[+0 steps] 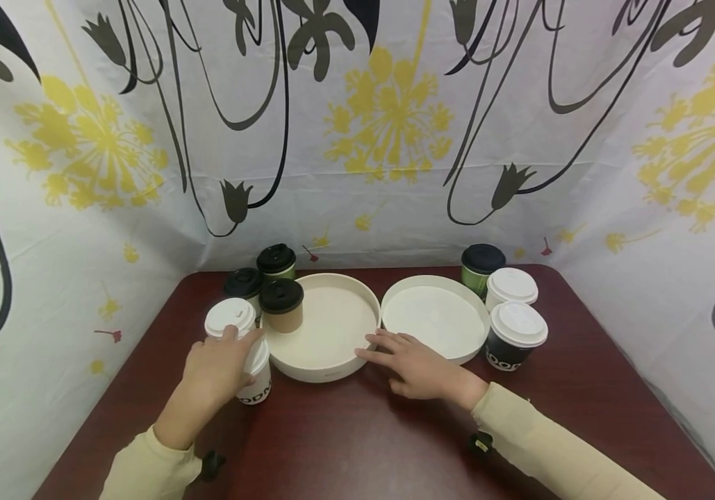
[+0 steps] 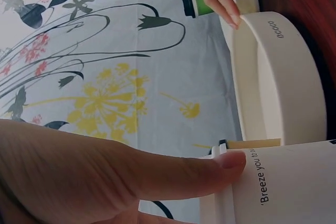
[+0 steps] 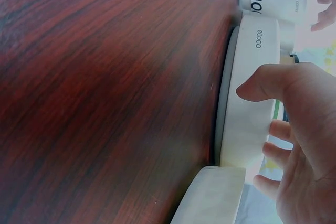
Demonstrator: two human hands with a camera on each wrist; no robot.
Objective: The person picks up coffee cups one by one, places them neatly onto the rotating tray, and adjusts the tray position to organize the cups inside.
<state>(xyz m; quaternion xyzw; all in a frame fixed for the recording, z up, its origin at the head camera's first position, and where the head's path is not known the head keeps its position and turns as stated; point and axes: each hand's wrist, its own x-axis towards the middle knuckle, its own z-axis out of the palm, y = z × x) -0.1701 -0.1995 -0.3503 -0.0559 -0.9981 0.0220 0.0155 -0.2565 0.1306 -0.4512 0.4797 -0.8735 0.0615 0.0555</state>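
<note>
One white-lidded white paper cup (image 1: pixel 258 386) stands near left, gripped by my left hand (image 1: pixel 215 371), beside the left round cream tray (image 1: pixel 326 373). My right hand (image 1: pixel 418 367) spreads at that tray's right rim. Gripping seems the step; lifting would call for steadiness.

A white lidded cup (image 1: pixel 260 376) is upright beside a cream tray (image 1: pixel 335 330).
</note>
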